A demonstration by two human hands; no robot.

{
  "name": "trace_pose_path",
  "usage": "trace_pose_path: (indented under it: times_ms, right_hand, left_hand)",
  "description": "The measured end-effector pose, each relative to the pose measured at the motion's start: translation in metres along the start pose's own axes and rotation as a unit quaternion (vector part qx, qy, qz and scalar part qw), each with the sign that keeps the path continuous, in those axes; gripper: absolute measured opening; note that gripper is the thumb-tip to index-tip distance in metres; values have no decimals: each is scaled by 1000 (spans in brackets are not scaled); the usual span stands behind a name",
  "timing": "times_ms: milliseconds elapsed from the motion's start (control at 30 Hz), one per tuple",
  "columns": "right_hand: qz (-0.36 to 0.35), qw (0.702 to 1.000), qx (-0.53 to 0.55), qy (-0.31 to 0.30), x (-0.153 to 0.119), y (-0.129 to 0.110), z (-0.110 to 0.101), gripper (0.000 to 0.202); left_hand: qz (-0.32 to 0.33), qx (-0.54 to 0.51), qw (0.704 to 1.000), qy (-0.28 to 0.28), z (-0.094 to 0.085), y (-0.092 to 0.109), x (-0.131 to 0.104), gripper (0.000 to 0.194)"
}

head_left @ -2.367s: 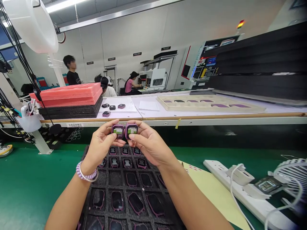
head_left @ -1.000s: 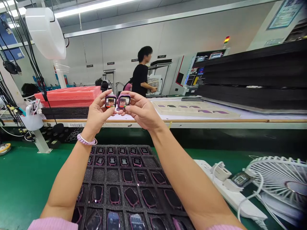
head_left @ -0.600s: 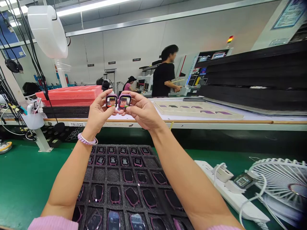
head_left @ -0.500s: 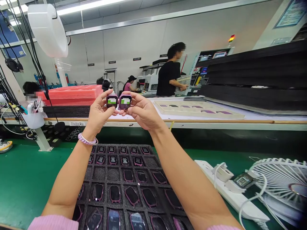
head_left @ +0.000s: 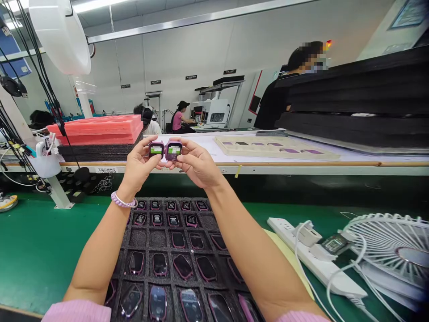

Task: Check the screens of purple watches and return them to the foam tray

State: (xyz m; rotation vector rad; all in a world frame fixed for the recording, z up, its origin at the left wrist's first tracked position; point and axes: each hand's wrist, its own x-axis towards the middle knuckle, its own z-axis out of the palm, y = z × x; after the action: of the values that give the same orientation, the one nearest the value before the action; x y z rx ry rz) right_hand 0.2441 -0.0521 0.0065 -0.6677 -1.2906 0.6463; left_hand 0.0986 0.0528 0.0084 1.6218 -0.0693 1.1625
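Observation:
Two small purple watches with lit screens are held up side by side above the foam tray. My left hand (head_left: 140, 163) is closed on the left watch (head_left: 156, 150), thumb at its lower edge. Fingers of my right hand (head_left: 197, 165) pinch the right watch (head_left: 174, 151) by its right side and bottom. Both screens face me and show green and white areas. Below my wrists lies the black foam tray (head_left: 138, 239), its compartments holding several purple-rimmed watches; those in the back rows have lit text, the nearer ones are dark.
A shelf edge (head_left: 301, 170) crosses behind my hands, carrying red foam (head_left: 97, 129), a pale tray (head_left: 278, 148) and stacked black trays (head_left: 355, 96). At right are a power strip (head_left: 335, 273) and a white fan (head_left: 392, 246). A person in black (head_left: 271, 103) stands beyond.
The person in black has moved right, partly behind the black stack. Both my hands still hold the watches, slightly lower in view. The camera view has shifted a little.

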Motion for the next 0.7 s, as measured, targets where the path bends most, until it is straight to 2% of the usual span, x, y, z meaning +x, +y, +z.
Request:
trace_pose_path:
  times_ms: [167, 433, 700]
  right_hand:
    - [20, 1000, -8, 12, -3, 4, 1, 51]
    - [18, 1000, -7, 24, -2, 7, 3, 55]
    - [22, 999, -2, 24, -5, 11, 2, 51]
  left_hand:
    - [-23, -4, 1000, 12, 1, -2, -3, 60]
    - [-44, -17, 999, 2, -2, -3, -6, 55]
    - [-55, -22, 998, 3, -3, -4, -9, 48]
